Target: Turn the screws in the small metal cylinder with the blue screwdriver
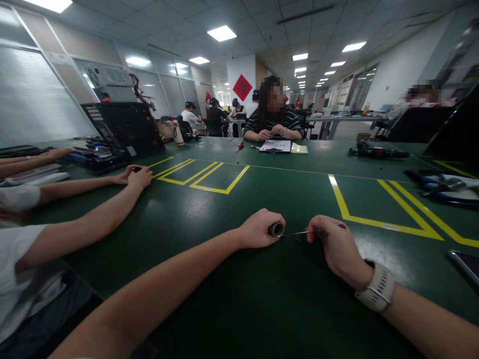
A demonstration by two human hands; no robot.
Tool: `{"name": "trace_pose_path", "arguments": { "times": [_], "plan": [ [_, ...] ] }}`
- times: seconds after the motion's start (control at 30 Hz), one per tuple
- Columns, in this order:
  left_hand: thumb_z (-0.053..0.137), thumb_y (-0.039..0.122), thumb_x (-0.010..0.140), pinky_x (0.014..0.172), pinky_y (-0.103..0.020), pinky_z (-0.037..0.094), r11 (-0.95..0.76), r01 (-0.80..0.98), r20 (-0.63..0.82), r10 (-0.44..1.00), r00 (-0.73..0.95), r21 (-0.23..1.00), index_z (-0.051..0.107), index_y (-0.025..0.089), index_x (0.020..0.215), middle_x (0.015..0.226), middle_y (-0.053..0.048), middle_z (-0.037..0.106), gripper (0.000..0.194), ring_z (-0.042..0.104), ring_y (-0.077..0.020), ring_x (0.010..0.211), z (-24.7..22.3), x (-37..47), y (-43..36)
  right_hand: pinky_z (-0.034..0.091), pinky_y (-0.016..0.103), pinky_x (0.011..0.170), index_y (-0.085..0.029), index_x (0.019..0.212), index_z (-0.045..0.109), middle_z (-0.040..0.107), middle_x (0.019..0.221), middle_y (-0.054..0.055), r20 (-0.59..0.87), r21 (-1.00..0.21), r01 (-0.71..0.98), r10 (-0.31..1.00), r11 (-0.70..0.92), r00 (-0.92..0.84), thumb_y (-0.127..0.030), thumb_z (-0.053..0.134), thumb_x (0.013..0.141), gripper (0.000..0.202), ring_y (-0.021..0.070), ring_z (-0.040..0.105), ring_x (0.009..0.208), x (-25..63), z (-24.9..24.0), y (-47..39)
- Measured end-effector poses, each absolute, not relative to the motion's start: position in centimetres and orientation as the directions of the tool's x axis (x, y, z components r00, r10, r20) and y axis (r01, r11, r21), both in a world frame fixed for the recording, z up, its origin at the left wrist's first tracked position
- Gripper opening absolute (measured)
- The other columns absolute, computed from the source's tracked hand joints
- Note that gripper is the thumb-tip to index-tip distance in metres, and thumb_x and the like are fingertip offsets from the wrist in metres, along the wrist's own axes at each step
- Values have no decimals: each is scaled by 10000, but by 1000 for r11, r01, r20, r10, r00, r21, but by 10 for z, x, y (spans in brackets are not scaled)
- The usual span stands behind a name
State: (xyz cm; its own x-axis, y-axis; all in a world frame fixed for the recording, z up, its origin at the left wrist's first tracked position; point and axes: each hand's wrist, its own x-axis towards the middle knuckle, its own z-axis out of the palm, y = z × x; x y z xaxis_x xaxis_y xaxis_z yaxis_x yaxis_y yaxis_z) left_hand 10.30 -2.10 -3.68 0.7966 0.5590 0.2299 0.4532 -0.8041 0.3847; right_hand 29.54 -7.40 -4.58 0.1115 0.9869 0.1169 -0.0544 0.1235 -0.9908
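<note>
Here's the left hand, fingers curled firmly round a dark cylinder, just above the green table; the open round end faces right, the rest lost inside the fist. Opposite, the right hand pinches a slim metal tool, handle mostly hidden by fingers, shaft aimed at the cylinder; whether the tip touches, I can't tell. A tiny dark piece sits just below the shaft, too small to identify. Lettering, then: the red diamond sign bears a mark too blurred to read, the pale label on the yellow tape defeats us too, and so does the clipboard sheet across the table. At right, a phone-like slab is cut off by the edge.
</note>
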Motion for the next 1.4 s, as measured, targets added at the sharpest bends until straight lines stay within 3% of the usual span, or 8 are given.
{"name": "trace_pose_path", "arguments": {
  "times": [0.4, 0.67, 0.77, 0.87, 1.07, 1.17, 1.27, 1.4],
  "plan": [
    [586, 222, 777, 852, -295, 393, -801, 397, 236, 535, 811, 448, 565, 169, 916, 895, -19, 654, 151, 600, -138, 850, -37, 103, -20, 360, 308, 558, -194, 482, 578, 526, 458, 1, 99, -991, -79, 985, 111, 138, -258, 547, 686, 216, 155, 478, 512, 294, -45, -74],
    [664, 325, 742, 753, -264, 415, -765, 453, 166, 574, 802, 458, 541, 160, 915, 894, -21, 599, 269, 556, -147, 842, -34, 107, -20, 393, 296, 571, -207, 547, 559, 531, 552, -7, 122, -968, -168, 935, 186, 334, -275, 573, 699, 167, 153, 494, 567, 300, -48, -70],
    [689, 365, 713, 728, -259, 413, -770, 447, 160, 565, 809, 456, 534, 152, 936, 915, -31, 581, 344, 543, -157, 846, -35, 108, -17, 421, 316, 676, -195, 727, 633, 621, 724, 20, 147, -976, -115, 947, 186, 285, -308, 645, 695, 118, 182, 557, 722, 294, -47, -71],
    [701, 443, 673, 737, -278, 415, -794, 427, 161, 534, 830, 432, 530, 150, 964, 950, -51, 563, 447, 535, -176, 856, -39, 110, -14, 420, 343, 757, -200, 895, 641, 653, 917, 48, 208, -977, 85, 967, 197, 148, -377, 614, 757, 226, 210, 572, 865, 288, -47, -75],
    [696, 551, 619, 917, -373, 371, -839, 361, 216, 472, 855, 406, 476, 163, 1163, 1156, -121, 518, 703, 477, -252, 1063, -39, 108, -13, 421, 396, 851, -228, 966, 588, 623, 1013, 52, 297, -898, 303, 948, 318, -115, -334, 552, 813, 190, 229, 565, 952, 280, -49, -80],
    [590, 554, 733, 974, -397, 335, -833, 385, 267, 507, 820, 397, 515, 179, 1138, 1186, -111, 523, 557, 455, -252, 1121, -30, 98, -2, 413, 418, 873, -246, 1037, 563, 614, 1050, 60, 305, -875, 351, 943, 334, -136, -345, 478, 859, 220, 238, 560, 989, 278, -50, -80],
    [221, 385, 946, 951, -335, 385, -711, 520, 399, 700, 593, 474, 548, 161, 1076, 1101, -87, 578, 417, 512, -174, 1061, -22, 86, 30, 379, 440, 931, -249, 1042, 555, 584, 1163, 71, 281, -869, 377, 947, 320, -157, -344, 456, 872, 219, 254, 515, 1113, 277, -51, -80],
    [350, 246, 913, 1001, -306, 368, -561, 758, 327, 822, 466, 333, 550, 114, 1132, 1194, -111, 564, 325, 498, -180, 1129, -24, 81, 87, 314, 473, 1001, -246, 988, 557, 535, 1275, 77, 242, -870, 383, 946, 310, -215, -340, 507, 849, 175, 261, 438, 1229, 274, -51, -80]
  ]
}}
